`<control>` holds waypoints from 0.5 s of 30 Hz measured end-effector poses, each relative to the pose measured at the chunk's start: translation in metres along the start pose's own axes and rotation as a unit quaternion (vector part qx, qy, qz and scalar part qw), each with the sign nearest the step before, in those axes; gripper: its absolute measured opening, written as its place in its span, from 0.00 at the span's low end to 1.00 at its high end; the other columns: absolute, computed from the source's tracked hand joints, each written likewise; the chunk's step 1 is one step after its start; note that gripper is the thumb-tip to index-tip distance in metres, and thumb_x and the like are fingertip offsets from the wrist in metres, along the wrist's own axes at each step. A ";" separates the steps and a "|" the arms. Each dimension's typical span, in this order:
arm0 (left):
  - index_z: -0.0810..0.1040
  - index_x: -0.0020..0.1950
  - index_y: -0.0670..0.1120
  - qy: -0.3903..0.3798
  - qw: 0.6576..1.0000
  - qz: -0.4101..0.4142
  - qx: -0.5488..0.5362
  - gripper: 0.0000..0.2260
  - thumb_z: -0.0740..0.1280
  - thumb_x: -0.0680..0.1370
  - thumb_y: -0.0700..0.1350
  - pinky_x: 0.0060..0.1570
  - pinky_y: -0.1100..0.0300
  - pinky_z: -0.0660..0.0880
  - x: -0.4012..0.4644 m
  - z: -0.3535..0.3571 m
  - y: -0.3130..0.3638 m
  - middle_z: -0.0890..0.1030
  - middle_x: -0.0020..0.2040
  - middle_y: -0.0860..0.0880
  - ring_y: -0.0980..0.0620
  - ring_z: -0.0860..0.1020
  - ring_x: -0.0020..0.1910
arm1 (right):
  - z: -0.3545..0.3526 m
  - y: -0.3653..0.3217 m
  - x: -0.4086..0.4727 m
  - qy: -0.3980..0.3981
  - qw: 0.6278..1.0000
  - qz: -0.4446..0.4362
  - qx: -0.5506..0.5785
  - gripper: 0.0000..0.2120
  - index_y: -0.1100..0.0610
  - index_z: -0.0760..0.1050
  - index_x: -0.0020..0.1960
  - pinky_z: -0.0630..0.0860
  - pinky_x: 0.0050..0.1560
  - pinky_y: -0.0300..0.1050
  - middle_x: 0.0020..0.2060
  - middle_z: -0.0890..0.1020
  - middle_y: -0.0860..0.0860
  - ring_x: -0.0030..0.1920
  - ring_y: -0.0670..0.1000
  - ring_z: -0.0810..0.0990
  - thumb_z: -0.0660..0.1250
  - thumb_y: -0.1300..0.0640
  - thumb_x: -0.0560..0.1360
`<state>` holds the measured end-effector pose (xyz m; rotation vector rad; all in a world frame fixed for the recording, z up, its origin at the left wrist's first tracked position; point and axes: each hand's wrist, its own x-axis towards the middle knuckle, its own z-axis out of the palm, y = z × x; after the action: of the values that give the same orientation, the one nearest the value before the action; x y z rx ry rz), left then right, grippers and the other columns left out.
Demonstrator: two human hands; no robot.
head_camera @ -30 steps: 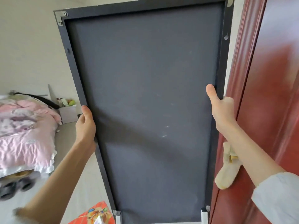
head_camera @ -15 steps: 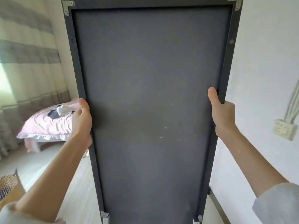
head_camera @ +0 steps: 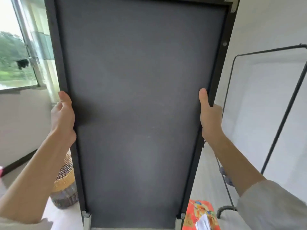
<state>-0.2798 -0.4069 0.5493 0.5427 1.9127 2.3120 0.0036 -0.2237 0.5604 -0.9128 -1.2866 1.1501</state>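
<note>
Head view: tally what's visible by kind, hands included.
panel: 1
hands: 2 (left hand, right hand, each gripping a side edge of the panel)
basket: 1
orange packet: 1
rack: 1
window: 1
Total: 7

bright window (head_camera: 15, 63) left — white wall (head_camera: 265, 22) right

no legible text; orange packet (head_camera: 200, 214) print blurred
</note>
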 end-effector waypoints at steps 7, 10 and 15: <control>0.74 0.39 0.55 0.048 0.998 0.024 -0.028 0.19 0.53 0.76 0.66 0.63 0.53 0.70 0.066 -0.004 -0.006 0.74 0.46 0.56 0.53 0.72 0.50 | 0.090 0.030 0.050 -0.052 0.996 -0.043 0.060 0.14 0.49 0.69 0.39 0.66 0.41 0.35 0.31 0.67 0.40 0.36 0.42 0.68 0.63 0.40 0.74; 0.71 0.36 0.54 0.082 0.996 0.017 -0.032 0.20 0.53 0.75 0.67 0.62 0.54 0.68 0.101 0.003 -0.010 0.71 0.48 0.53 0.51 0.69 0.48 | 0.128 0.046 0.091 -0.048 0.997 -0.044 0.033 0.26 0.47 0.66 0.36 0.72 0.46 0.44 0.35 0.71 0.46 0.37 0.47 0.72 0.61 0.24 0.61; 0.75 0.51 0.54 0.119 0.992 0.033 -0.025 0.19 0.53 0.77 0.65 0.64 0.53 0.68 0.160 0.034 -0.021 0.75 0.56 0.53 0.51 0.72 0.56 | 0.189 0.053 0.156 -0.099 0.991 -0.027 0.082 0.32 0.68 0.76 0.45 0.71 0.39 0.45 0.29 0.71 0.54 0.32 0.53 0.70 0.63 0.35 0.71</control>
<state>-0.4208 -0.3241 0.5684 0.3432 1.9539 2.5611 -0.2014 -0.0793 0.5650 -0.6521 -1.3445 1.3070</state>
